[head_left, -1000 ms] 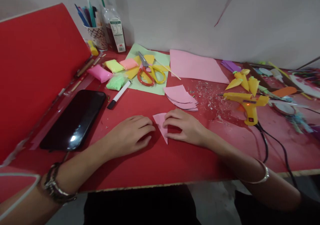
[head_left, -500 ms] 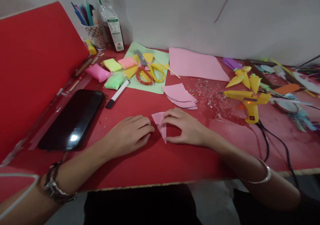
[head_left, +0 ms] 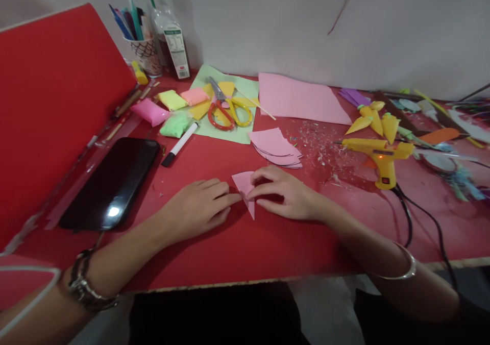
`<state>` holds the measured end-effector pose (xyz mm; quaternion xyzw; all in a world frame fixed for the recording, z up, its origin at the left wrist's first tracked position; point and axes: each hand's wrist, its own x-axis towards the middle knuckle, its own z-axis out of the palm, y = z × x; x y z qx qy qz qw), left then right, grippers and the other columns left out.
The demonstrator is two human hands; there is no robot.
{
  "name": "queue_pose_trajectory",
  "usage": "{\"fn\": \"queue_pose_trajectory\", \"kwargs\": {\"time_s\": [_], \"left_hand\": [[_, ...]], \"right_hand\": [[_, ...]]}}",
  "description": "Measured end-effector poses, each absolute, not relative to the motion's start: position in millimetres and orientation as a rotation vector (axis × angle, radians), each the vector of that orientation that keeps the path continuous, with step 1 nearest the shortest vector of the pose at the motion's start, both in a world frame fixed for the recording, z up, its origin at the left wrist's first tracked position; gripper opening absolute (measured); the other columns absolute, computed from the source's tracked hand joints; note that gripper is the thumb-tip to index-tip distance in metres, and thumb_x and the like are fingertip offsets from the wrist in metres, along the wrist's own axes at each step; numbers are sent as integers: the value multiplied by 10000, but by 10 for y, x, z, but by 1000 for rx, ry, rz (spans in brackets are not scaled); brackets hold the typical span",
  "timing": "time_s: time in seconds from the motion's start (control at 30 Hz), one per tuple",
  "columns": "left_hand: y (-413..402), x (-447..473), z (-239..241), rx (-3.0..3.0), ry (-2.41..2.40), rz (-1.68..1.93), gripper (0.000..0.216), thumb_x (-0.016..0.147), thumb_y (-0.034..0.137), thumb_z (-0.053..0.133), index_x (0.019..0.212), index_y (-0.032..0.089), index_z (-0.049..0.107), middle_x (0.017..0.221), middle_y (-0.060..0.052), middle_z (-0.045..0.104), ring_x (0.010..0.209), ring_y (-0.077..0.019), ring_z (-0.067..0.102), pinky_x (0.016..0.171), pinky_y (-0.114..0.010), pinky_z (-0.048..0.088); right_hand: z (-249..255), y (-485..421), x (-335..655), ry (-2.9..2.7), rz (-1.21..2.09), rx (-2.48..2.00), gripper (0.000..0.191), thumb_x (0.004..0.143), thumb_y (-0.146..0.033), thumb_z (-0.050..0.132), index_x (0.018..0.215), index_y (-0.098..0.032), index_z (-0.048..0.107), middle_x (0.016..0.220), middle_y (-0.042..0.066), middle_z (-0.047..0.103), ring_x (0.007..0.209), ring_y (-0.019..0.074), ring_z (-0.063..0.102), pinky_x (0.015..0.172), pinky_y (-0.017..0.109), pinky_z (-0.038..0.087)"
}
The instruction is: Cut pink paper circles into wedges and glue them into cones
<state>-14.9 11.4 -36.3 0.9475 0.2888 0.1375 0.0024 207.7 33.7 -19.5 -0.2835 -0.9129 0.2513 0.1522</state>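
A small pink wedge-shaped paper piece [head_left: 242,181] lies on the red tabletop between my hands, its point toward me. My right hand [head_left: 285,194] is curved over its right side, fingertips pressing on it and thumb tucked close below. From the left, my left hand [head_left: 202,204] reaches in with the index finger stretched out, its tip touching the paper close to my right fingertips. The other left fingers are loosely bent and hold nothing. Just behind sits a fanned stack of pink paper pieces [head_left: 275,146] with dark curved edges.
A phone [head_left: 111,181] and a marker [head_left: 179,144] lie left. Scissors [head_left: 225,107] rest on green paper [head_left: 229,136], near clay packets [head_left: 151,111]. A pink sheet [head_left: 302,99] is at the back. Right are a yellow glue gun [head_left: 383,156] with a cord and yellow cones [head_left: 375,120].
My left index finger has stretched rightward onto the pink paper piece. My right thumb has moved up from the paper's lower tip, nearer my other right fingers.
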Motion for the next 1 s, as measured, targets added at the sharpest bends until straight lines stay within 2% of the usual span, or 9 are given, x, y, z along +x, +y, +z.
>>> {"fn": "queue_pose_trajectory", "kwargs": {"time_s": [0.23, 0.33, 0.5, 0.63, 0.8, 1.0], "left_hand": [[104, -141, -371, 3044, 818, 301, 287, 831, 183, 418, 1052, 239, 592, 684, -1, 624, 578, -138, 561, 519, -246, 382], [104, -135, -384, 3068, 807, 321, 284, 835, 185, 413, 1048, 239, 593, 672, -2, 619, 569, -137, 556, 517, -248, 374], [96, -120, -379, 3026, 876, 274, 263, 837, 184, 407, 1024, 210, 590, 697, -3, 637, 577, -138, 559, 539, -252, 387], [92, -112, -360, 2993, 894, 234, 238, 839, 182, 403, 975, 199, 598, 705, -5, 646, 589, -149, 572, 551, -264, 399], [96, -114, -368, 2979, 904, 226, 247, 843, 178, 383, 956, 192, 602, 714, -13, 650, 594, -144, 574, 556, -262, 404], [96, -113, -364, 2944, 929, 226, 259, 841, 178, 375, 954, 197, 607, 734, -10, 661, 613, -146, 581, 569, -261, 413]], "right_hand": [[-220, 337, 2062, -2643, 653, -829, 203, 825, -166, 480, 950, -161, 640, 961, 81, 559, 911, 175, 500, 826, 338, 424], [-230, 350, 2041, -2670, 648, -855, 231, 841, -163, 455, 999, -133, 621, 984, 91, 569, 916, 182, 493, 835, 347, 414], [-246, 376, 2000, -2684, 630, -892, 311, 851, -126, 401, 1119, -163, 553, 1022, 89, 562, 932, 186, 490, 842, 367, 404], [-271, 384, 1960, -2712, 574, -923, 357, 862, -118, 348, 1174, -127, 522, 991, 107, 554, 897, 192, 482, 831, 372, 401], [-310, 388, 1916, -2718, 498, -987, 375, 864, -115, 327, 1181, -150, 525, 937, 94, 550, 827, 189, 474, 777, 359, 413], [-296, 395, 1946, -2652, 577, -918, 362, 844, -73, 331, 1107, -154, 566, 933, 87, 547, 860, 176, 495, 796, 347, 418]]}}
